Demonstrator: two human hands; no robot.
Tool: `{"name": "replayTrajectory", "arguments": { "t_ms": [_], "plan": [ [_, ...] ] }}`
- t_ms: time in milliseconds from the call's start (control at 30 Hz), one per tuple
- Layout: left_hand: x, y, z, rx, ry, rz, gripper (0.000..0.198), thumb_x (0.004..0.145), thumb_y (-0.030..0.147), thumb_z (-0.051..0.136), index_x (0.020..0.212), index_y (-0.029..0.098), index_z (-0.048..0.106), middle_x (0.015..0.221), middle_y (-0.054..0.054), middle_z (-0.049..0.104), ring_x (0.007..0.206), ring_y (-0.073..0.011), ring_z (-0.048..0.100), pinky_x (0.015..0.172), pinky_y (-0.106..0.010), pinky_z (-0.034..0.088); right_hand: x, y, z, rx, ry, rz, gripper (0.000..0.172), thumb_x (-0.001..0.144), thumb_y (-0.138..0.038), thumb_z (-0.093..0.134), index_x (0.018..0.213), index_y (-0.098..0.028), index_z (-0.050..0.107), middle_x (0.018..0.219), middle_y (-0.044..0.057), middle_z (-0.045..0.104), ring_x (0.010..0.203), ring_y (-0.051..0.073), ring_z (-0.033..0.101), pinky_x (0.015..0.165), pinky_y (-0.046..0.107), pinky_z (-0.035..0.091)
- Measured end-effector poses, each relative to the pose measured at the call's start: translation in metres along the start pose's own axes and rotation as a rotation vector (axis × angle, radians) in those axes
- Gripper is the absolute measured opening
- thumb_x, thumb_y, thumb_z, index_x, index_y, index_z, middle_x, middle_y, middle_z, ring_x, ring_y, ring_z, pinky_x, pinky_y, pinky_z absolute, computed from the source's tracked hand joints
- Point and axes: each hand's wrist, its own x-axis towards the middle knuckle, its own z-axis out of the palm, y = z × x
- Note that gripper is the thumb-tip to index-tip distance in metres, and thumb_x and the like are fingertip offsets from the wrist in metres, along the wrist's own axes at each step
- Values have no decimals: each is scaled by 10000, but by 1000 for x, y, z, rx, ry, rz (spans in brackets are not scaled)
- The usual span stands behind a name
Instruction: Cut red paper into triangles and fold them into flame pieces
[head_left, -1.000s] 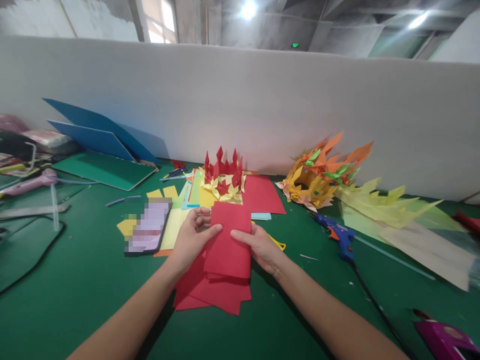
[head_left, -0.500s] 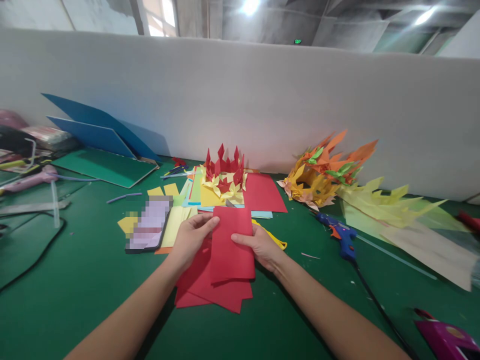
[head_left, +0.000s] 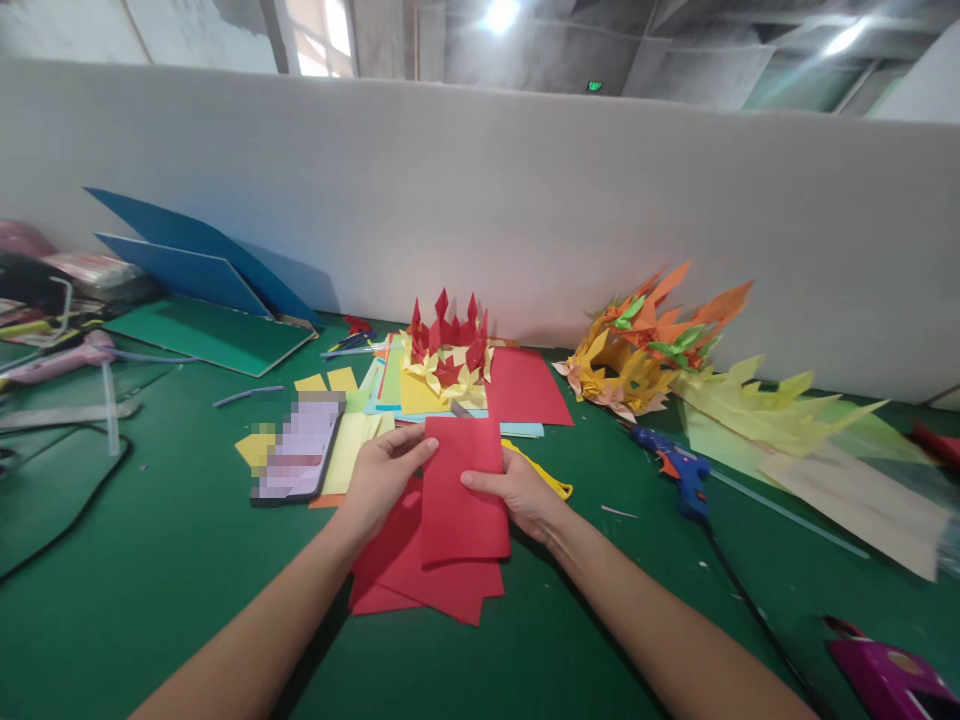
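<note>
A folded piece of red paper (head_left: pixel 463 510) is held up between my two hands. My left hand (head_left: pixel 384 478) pinches its upper left edge, thumb in front and fingers behind. On the right edge, my right hand (head_left: pixel 517 490) grips it with the thumb flat across the front and the other fingers hidden behind. Beneath lie several loose red sheets (head_left: pixel 420 590), partly covered by the folded one. Just past the paper's top edge shows a small grey blade tip (head_left: pixel 459 408). Yellow scissor handles (head_left: pixel 551 475) show beside my right hand.
A red and yellow paper crown (head_left: pixel 450 350) stands on coloured sheets behind. At left are a phone (head_left: pixel 300 450), a pink glue gun (head_left: pixel 64 360) and blue boards (head_left: pixel 187 270). At right are orange paper crowns (head_left: pixel 637 365), a blue glue gun (head_left: pixel 679 465) and a magenta tool (head_left: pixel 889 670).
The top edge of the folded red paper has dipped slightly. Both hands keep nearly the same grip and place.
</note>
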Motion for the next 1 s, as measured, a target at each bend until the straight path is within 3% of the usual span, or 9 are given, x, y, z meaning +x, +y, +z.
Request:
{"name": "replayTrajectory", "arguments": {
  "t_ms": [100,267,400,533,700,867,1000],
  "plan": [
    [0,1,0,23,19,26,312,546,354,758,798,182,693,791,-29,686,770,-196,622,686,-296,494,1,1,0,0,9,-1,519,524,-250,815,1008,-202,634,944,39,723,905,245,672,872,410,491],
    [1,-1,0,9,11,156,467,580,320,724,1004,217,557,715,35,595,706,-140,589,654,-254,468,2,2,0,20,53,20,525,486,-246,832,973,-177,648,923,51,728,851,244,681,858,413,494],
    [1,-2,0,14,-47,181,378,600,320,716,867,231,464,638,66,546,619,-117,569,582,-223,445,1,2,1,57,94,21,515,459,-246,843,935,-177,658,903,46,732,846,245,680,863,410,492],
    [-1,1,-1,95,-163,90,312,632,353,701,750,218,446,553,85,467,457,-81,457,452,-199,371,1,0,1,113,136,7,498,433,-254,855,885,-177,662,868,38,734,835,244,681,867,408,490],
    [-2,1,0,135,-207,57,308,664,373,672,715,212,415,561,85,448,437,-65,407,448,-198,366,2,0,2,141,177,1,502,424,-248,858,879,-164,663,827,31,735,780,222,683,849,384,504],
    [1,-5,1,218,-179,230,271,678,348,645,681,203,417,598,73,443,529,-85,441,494,-198,361,1,-1,3,136,175,-2,541,454,-279,851,939,-161,641,876,41,733,822,234,683,843,387,507],
    [2,-5,0,275,-144,334,191,710,338,606,689,195,481,630,52,490,594,-105,480,575,-229,408,-7,-4,4,0,133,-60,523,561,-316,810,1021,-174,605,1046,72,697,959,250,653,889,389,490]
  ]
}}
